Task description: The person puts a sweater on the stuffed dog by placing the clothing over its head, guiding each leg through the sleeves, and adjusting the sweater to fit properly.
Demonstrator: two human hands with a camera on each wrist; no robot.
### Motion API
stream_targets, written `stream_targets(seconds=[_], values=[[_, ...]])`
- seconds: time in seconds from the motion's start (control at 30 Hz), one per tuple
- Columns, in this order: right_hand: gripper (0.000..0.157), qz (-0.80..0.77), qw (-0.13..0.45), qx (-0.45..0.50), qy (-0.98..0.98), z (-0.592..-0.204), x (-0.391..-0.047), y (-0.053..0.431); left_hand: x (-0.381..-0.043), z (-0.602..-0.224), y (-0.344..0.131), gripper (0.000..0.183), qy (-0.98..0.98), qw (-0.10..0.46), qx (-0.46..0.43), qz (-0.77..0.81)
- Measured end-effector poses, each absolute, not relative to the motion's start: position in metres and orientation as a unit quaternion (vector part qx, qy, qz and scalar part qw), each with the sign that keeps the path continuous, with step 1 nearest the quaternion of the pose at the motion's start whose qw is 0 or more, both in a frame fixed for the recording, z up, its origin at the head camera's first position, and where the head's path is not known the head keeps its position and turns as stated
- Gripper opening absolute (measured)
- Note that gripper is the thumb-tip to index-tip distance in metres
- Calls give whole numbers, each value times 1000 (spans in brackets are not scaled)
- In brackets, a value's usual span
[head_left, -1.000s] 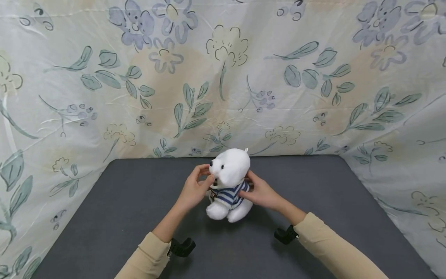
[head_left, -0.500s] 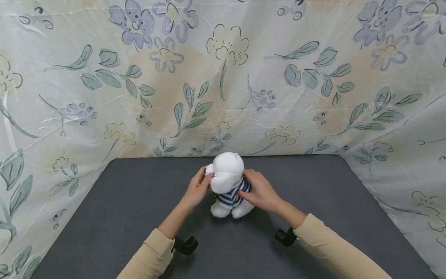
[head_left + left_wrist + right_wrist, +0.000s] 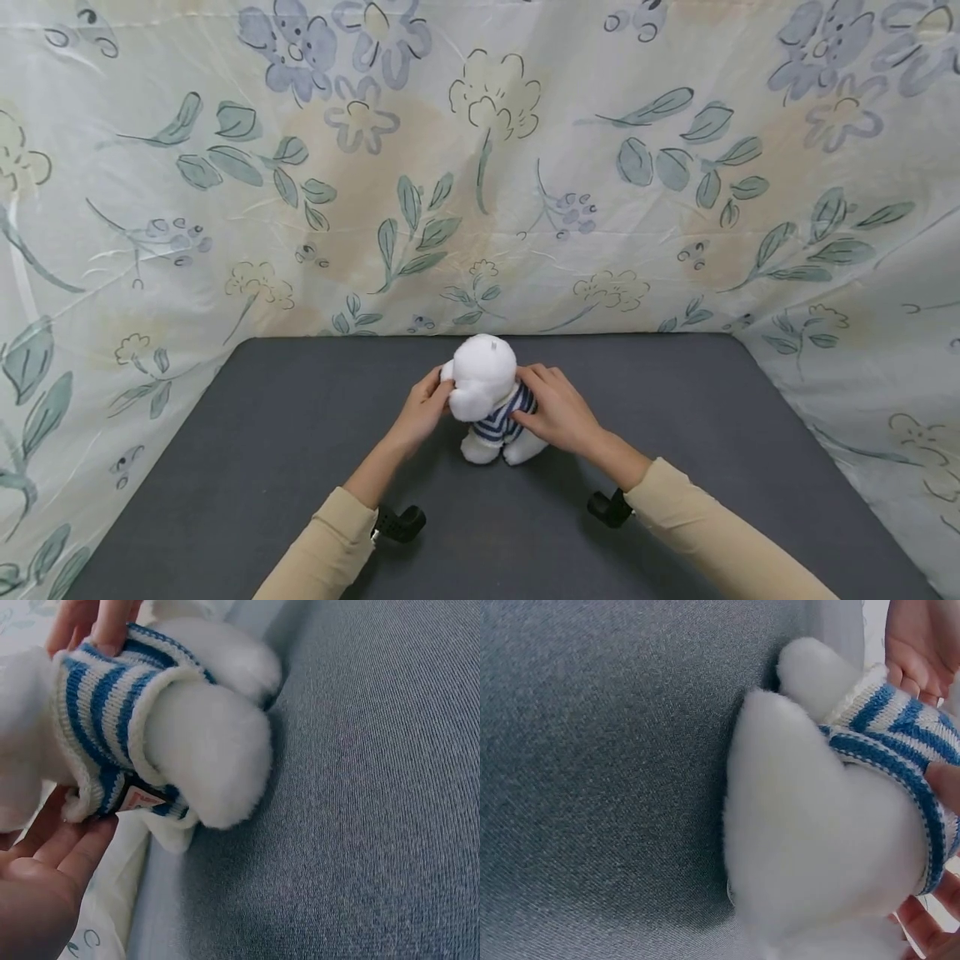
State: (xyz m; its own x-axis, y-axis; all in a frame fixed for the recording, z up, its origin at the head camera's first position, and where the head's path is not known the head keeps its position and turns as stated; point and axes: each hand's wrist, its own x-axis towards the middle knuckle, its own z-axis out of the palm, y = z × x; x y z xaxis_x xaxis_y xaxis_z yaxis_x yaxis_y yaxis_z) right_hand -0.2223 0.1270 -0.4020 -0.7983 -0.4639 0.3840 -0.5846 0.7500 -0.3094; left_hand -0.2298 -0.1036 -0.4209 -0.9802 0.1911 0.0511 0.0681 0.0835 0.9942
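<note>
A white plush bear (image 3: 483, 367) in a blue-and-white striped knit sweater (image 3: 491, 427) sits upright on the dark table, its head tilted forward and its face mostly hidden. My left hand (image 3: 418, 418) holds it at the head and chest; in the left wrist view its fingers (image 3: 79, 851) lie against the sweater near a small label (image 3: 141, 798). From the other side my right hand (image 3: 561, 410) grips the body. In the right wrist view, the right thumb (image 3: 945, 784) presses on the sweater and the fingers reach round the far side. White legs (image 3: 780, 802) rest on the table.
The dark grey table (image 3: 300, 433) reaches back to a floral cloth (image 3: 480, 167) that hangs behind and at both sides. Black wrist devices (image 3: 401, 523) sit under both forearms, which wear beige sleeves (image 3: 318, 546).
The bear's head has tipped forward and down, so its eyes no longer show and the crown faces the camera. Its feet have shifted slightly back. Both hands have kept hold of it.
</note>
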Motion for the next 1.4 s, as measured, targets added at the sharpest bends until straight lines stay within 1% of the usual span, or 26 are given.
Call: stream_targets(seconds=[0.2, 0.3, 0.43, 0.53, 0.6, 0.73, 0.87, 0.97, 1.2, 1.3, 1.4], values=[[53, 212, 137, 290, -923, -404, -223, 129, -228, -418, -106, 37, 751, 35, 89, 653], [55, 214, 118, 297, -923, -402, -222, 132, -223, -405, -107, 38, 769, 29, 99, 631], [57, 242, 80, 289, -923, -397, -221, 137, -214, -383, -108, 38, 790, 20, 101, 605], [55, 284, 54, 252, -923, -393, -221, 140, -212, -371, -110, 37, 801, -7, 102, 590], [52, 307, 47, 218, -925, -392, -221, 142, -212, -367, -110, 38, 809, -31, 110, 577], [45, 329, 37, 150, -932, -389, -222, 142, -222, -373, -111, 41, 822, -63, 145, 546], [38, 315, 33, 119, -941, -388, -223, 140, -228, -376, -107, 48, 838, -84, 184, 507], [34, 304, 29, 111, -946, -386, -224, 139, -227, -372, -101, 53, 842, -86, 201, 493], [30, 300, 0, 86, -950, -384, -225, 137, -228, -368, -90, 67, 853, -62, 206, 476], [25, 305, -5, 83, -949, -384, -226, 135, -228, -368, -87, 74, 858, -57, 205, 467], [20, 316, -3, 83, -945, -385, -226, 132, -226, -369, -87, 77, 864, -62, 204, 456]])
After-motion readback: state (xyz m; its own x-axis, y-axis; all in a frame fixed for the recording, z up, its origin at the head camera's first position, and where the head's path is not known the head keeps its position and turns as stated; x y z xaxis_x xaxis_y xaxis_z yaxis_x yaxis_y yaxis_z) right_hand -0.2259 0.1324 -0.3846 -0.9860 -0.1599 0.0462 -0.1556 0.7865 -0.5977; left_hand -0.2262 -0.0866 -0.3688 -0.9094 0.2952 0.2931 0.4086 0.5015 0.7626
